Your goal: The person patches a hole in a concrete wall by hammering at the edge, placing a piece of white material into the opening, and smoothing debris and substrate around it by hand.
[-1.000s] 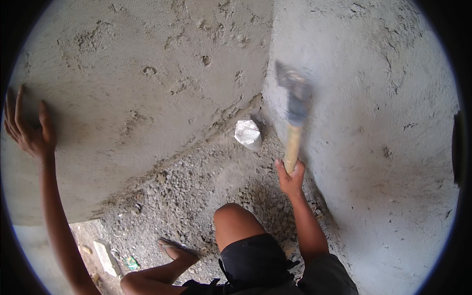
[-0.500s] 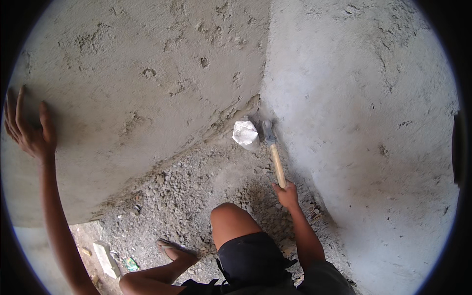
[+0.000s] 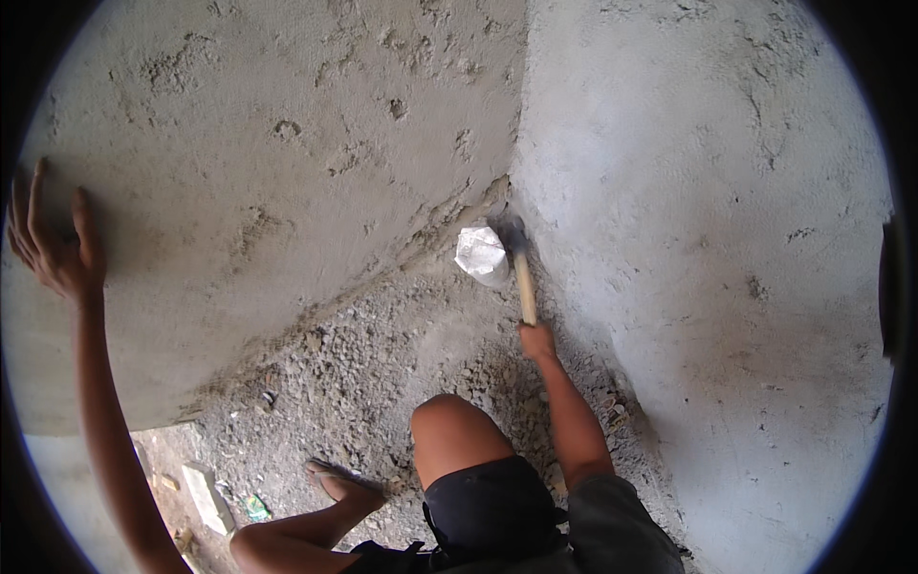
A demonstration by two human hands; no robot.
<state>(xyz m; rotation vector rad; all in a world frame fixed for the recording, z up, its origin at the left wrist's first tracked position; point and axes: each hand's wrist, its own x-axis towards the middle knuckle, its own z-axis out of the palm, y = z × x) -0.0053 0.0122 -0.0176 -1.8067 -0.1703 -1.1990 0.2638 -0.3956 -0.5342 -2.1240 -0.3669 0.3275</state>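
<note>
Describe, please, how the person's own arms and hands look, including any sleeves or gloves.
The bare left hand and bare right hand wear no gloves. No watch or bracelet shows. A plain, dark grey fabric sleeve covers the upper part of the right arm; the slim left arm shows no sleeve.

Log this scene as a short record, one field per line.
Left hand: open, against the left wall
Right hand: closed around the wooden handle of a hammer-like tool
Tool head: dark, blurred, low near the right wall
Beside tool head: white angular object, on its left; contact unclear
Ground: loose grey gravel
Lower left: pale block, small green item, sandalled foot
</note>
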